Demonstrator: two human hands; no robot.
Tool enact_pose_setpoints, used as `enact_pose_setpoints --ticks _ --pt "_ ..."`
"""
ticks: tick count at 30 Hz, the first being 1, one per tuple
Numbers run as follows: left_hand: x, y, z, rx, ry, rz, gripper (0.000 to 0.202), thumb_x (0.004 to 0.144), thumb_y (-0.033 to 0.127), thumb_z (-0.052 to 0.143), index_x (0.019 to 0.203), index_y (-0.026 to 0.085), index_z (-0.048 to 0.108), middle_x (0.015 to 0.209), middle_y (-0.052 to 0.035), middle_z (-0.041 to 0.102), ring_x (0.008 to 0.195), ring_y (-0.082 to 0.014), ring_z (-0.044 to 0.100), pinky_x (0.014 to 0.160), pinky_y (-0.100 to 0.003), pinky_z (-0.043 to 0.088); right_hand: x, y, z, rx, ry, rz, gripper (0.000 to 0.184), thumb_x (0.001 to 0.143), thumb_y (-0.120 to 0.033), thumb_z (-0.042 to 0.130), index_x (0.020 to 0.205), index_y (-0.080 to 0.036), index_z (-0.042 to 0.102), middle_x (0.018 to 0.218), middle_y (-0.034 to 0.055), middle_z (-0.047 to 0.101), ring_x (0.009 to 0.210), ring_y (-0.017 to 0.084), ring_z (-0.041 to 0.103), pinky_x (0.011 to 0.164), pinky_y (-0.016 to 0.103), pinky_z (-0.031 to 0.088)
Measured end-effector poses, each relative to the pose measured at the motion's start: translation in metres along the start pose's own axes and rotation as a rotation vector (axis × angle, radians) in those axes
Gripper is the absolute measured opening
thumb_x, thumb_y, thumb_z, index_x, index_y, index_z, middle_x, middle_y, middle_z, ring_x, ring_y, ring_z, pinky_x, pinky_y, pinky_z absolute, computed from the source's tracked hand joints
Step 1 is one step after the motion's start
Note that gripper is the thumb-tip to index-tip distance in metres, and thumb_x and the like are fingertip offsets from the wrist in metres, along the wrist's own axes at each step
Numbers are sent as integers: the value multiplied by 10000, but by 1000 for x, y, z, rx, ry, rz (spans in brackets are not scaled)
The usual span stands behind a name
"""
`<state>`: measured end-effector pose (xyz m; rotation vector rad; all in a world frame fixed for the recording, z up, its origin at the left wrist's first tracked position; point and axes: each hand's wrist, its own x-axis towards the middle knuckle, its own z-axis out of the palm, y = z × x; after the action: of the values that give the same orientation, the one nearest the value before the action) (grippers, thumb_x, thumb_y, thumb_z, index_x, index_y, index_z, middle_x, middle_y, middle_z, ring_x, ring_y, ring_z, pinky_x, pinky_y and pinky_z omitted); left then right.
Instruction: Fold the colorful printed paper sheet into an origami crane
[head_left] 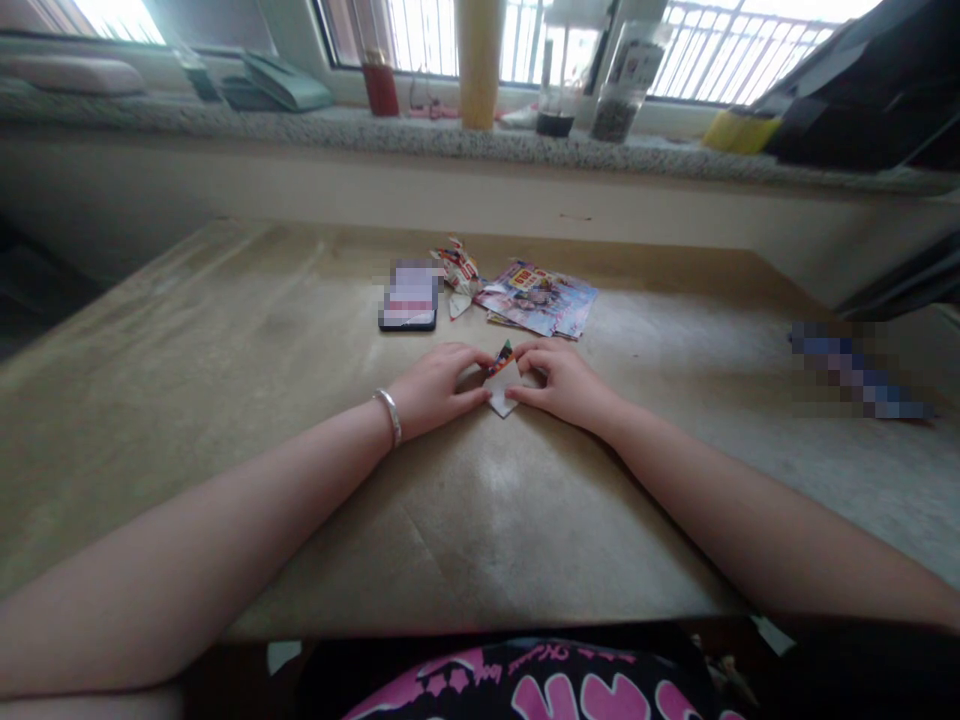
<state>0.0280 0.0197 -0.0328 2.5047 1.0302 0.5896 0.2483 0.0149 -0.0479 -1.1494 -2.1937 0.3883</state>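
The folded paper piece (pixel 502 388), white with a coloured printed tip, is held over the middle of the surface (pixel 300 500); whether it touches the surface cannot be told. The left hand (pixel 431 390), with a silver-coloured bangle (pixel 389 417) at the wrist, pinches its left edge between thumb and fingers; the right hand's (pixel 568 382) fingers pinch the right edge. Beyond, left to right: a smartphone (pixel 412 295), a crumpled printed wrapper (pixel 460 272) and overlapping colourful printed sheets (pixel 541 298).
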Motion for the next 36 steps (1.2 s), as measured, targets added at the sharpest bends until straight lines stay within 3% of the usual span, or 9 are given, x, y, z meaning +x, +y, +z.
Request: enact_pose_setpoints --ticks 8,12,16,24,30,36 --pt "3 -4 3 -4 71 46 111 786 229 667 876 169 643 1086 -59 664 1055 -195 605 972 -367 475 -1 -3 -1 31 -14 -44 90 747 -265 687 734 -201 625 1056 75 674 1009 221 603 925 400 436" --pt "1 -5 4 -6 61 76 81 825 203 606 891 178 645 1098 -42 671 1085 -183 607 982 -346 482 -2 1 -3 53 -17 -149 44 774 -244 652 768 -204 635 1065 74 666 1014 208 601 926 384 446" --pt "2 -10 4 62 69 181 107 840 214 596 916 162 651 1122 -65 670 1146 -208 582 1007 -357 471 -1 2 -4 -25 -49 -209 59 810 -245 626 787 -191 633 952 72 683 921 201 607 849 349 465" --pt "5 -16 2 162 93 338 167 890 207 535 967 157 675 1051 -81 695 1030 -199 623 956 -359 493 -3 -7 -9 -266 -75 -260 129 859 -241 572 863 -192 691 892 71 674 847 203 567 762 318 437" --pt "0 -15 -2 119 34 362 233 927 202 477 1002 190 697 1004 -70 697 908 -152 641 829 -278 513 -7 -8 -14 -272 -125 -349 266 877 -167 505 1016 -243 719 909 61 671 840 181 565 764 301 429" --pt "-3 -14 -6 174 -7 364 257 932 197 470 1054 225 695 1050 -54 688 956 -150 632 864 -269 489 -8 -13 -17 -352 -170 -340 284 871 -156 505 1017 -251 730 911 58 673 835 178 563 724 289 416"
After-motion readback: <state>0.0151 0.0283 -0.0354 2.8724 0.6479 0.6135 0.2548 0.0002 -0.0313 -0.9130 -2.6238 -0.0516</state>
